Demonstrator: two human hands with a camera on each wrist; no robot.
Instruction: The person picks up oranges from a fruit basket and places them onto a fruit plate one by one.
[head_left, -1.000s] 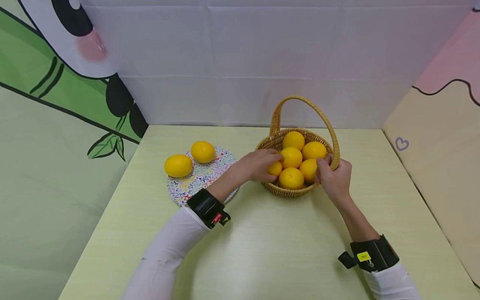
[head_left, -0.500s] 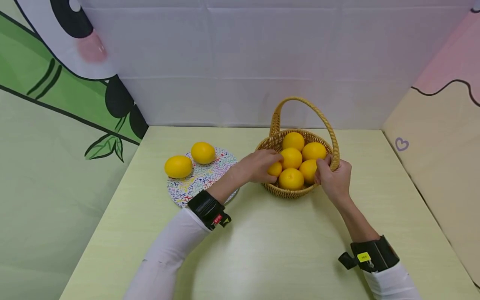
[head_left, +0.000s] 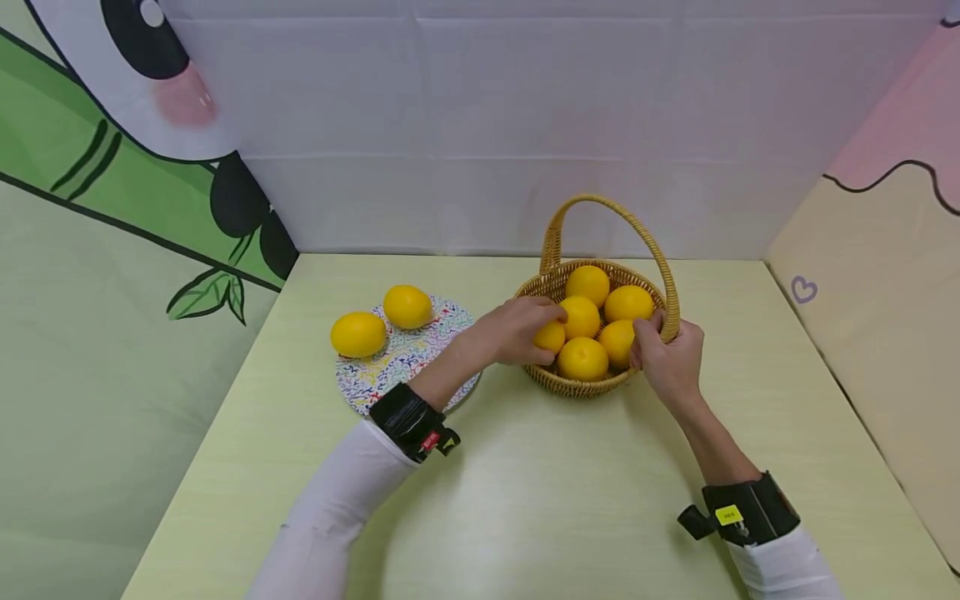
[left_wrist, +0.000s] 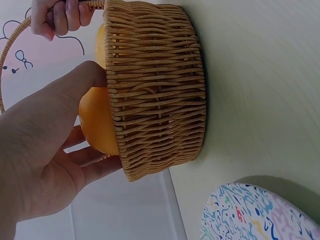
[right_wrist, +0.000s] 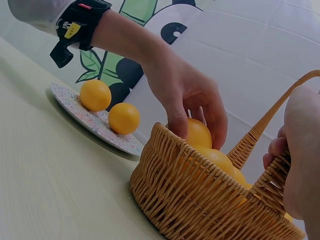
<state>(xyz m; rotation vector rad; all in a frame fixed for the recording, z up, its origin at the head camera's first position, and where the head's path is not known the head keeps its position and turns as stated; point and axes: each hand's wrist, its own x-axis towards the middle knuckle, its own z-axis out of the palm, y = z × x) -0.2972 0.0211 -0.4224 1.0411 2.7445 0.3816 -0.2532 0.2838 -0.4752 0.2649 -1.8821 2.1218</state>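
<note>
A woven wicker basket [head_left: 573, 387] with an arched handle [head_left: 609, 203] stands on the table, holding several yellow-orange oranges [head_left: 587, 286]. My left hand [head_left: 517, 331] reaches over its left rim, fingers and thumb curled round an orange [head_left: 550, 337] at that side. In the left wrist view this orange [left_wrist: 97, 120] sits partly below the rim, thumb on one side and fingers on the other. My right hand [head_left: 670, 354] grips the handle's right foot near the rim; in the right wrist view the fingers [right_wrist: 277, 145] wrap round the wicker.
Left of the basket lies a round plate [head_left: 367, 383] with a colourful squiggle pattern, partly under my left forearm. Two oranges [head_left: 358, 334] rest at its far left side. Printed cloth walls [head_left: 480, 200] rise behind the table [head_left: 540, 500] and at both sides.
</note>
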